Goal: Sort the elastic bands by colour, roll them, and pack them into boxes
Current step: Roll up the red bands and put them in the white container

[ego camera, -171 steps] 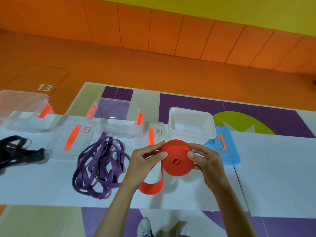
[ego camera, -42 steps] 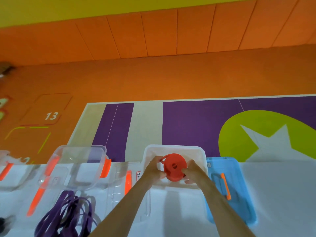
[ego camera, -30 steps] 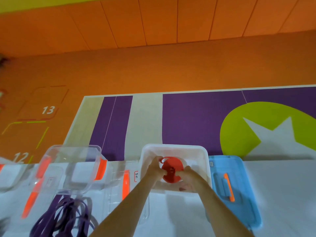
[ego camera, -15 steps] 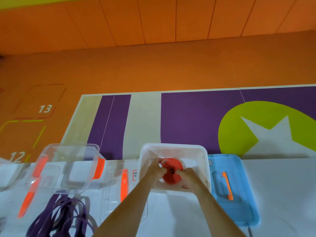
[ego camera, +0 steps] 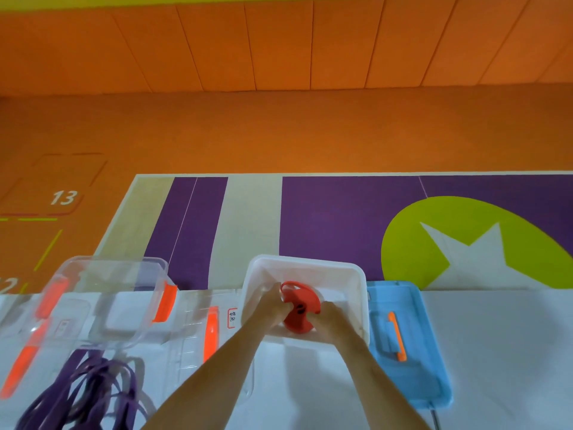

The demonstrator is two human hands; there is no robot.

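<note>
While both forearms are reaching forward over the white-covered table [ego camera: 496, 352], the left hand [ego camera: 273, 302] and the right hand [ego camera: 333, 318] are holding the rolled red band [ego camera: 299, 310] down inside the white box [ego camera: 307, 262]. The left hand's fingers are curling round the roll's left edge and the right hand's fingers are closing on its lower right edge, so the roll is being clamped between the two hands. It is standing tilted, with its flat face and small dark centre hole pointing toward the camera, and a loose end is arching over its top. I cannot tell whether it is touching the bottom of the box, since the hands are hiding its underside.

Just right of the white box, the blue lid [ego camera: 409, 367] is lying flat, its orange handle facing up. Just left, the clear lid [ego camera: 189, 346] is lying flat too. Further left, the clear box [ego camera: 108, 274] with orange clasps is sitting open, and the purple bands [ego camera: 83, 395] are lying in a loose tangle in front of it, running off the bottom edge
</note>
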